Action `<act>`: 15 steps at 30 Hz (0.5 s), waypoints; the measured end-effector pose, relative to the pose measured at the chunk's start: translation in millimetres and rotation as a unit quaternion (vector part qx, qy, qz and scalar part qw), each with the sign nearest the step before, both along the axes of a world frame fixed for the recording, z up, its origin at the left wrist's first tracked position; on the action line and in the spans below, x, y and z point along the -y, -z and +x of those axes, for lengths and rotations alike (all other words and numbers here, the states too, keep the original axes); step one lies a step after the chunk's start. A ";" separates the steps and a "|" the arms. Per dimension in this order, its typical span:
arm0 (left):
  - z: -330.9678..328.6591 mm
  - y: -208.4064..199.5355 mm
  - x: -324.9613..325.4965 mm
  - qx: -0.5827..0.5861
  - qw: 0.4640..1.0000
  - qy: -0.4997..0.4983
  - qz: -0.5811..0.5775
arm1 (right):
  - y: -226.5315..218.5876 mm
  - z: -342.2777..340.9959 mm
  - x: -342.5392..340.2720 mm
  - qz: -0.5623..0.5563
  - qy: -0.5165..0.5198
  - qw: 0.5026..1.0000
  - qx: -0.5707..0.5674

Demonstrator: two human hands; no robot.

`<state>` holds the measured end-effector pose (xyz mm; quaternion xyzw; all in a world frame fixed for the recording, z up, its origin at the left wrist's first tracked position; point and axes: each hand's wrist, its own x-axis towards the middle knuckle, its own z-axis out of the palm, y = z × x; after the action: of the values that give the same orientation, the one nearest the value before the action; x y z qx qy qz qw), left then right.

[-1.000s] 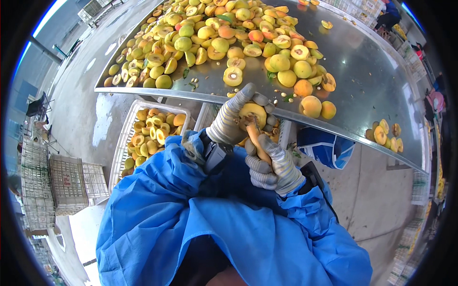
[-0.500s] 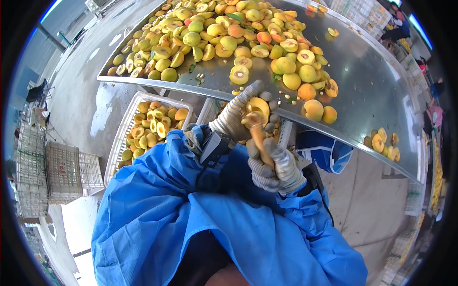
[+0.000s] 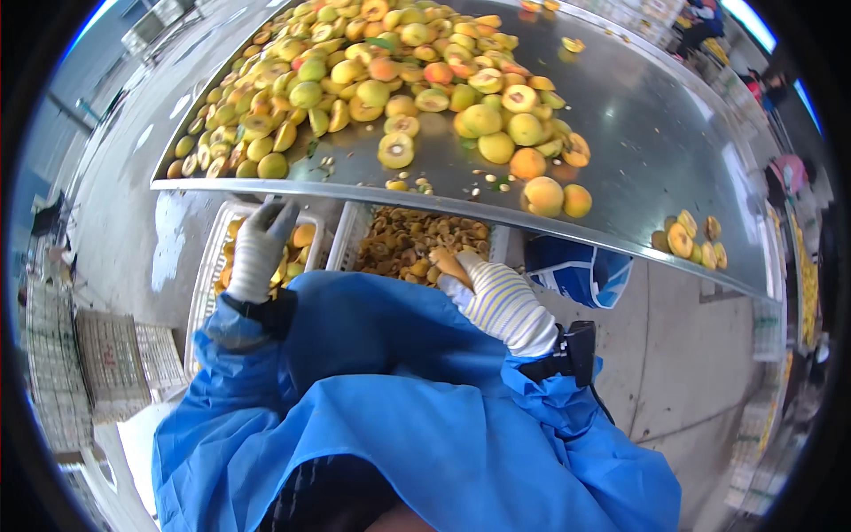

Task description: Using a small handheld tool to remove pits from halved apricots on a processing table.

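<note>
My left hand [image 3: 259,244], in a striped glove with grey fingertips, is above the left crate [image 3: 202,297] of peach halves [image 3: 303,235]. Its fingers are stretched out and apart, and no fruit shows in them. My right hand [image 3: 498,301], gloved alike, is closed around a wooden-handled tool [image 3: 449,264]; most of the tool is hidden. It is over the near right part of a second white crate [image 3: 344,238], which holds brown pits and scraps [image 3: 417,239]. Beyond both hands, whole and cut yellow peaches [image 3: 355,71] are heaped on a metal table [image 3: 620,133].
The table's raised front edge [image 3: 355,192] runs just beyond my hands. A blue and white bag [image 3: 581,270] stands under it at right. A small peach group [image 3: 696,241] lies near the right corner. Stacked crates [image 3: 106,355] stand at left. Other people [image 3: 784,177] are at far right.
My hands have moved apart. The left has gone left to the crate and let go of the peach half it held; the right has lowered with the tool. The view has shifted right.
</note>
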<state>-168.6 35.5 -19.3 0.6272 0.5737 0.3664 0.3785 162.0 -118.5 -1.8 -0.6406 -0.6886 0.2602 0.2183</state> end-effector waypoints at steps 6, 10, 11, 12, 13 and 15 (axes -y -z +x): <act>73.0 -25.5 -14.6 -0.121 0.963 0.117 0.210 | -2.2 -5.7 -5.1 0.204 0.023 0.963 -0.176; 201.6 -45.4 -41.0 -0.136 0.867 0.396 0.271 | -17.2 1.7 2.7 0.224 0.071 0.928 -0.289; 234.3 -45.5 -47.7 -0.221 0.804 0.444 0.328 | -20.8 1.7 3.0 0.233 0.080 0.910 -0.333; 269.1 -42.3 -46.7 -0.216 0.790 0.496 0.289 | -23.6 2.6 4.4 0.242 0.093 0.891 -0.373; 291.3 -29.2 -59.8 -0.165 0.710 0.542 0.419 | -25.1 1.1 5.6 0.250 0.103 0.884 -0.381; 329.3 -49.2 -40.0 -0.241 0.719 0.616 0.214 | -28.6 2.5 7.8 0.253 0.124 0.879 -0.385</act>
<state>160.6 75.5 29.9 0.9735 0.0389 0.0021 0.2252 164.5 -126.3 26.8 -0.4929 -0.5076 0.2739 0.6514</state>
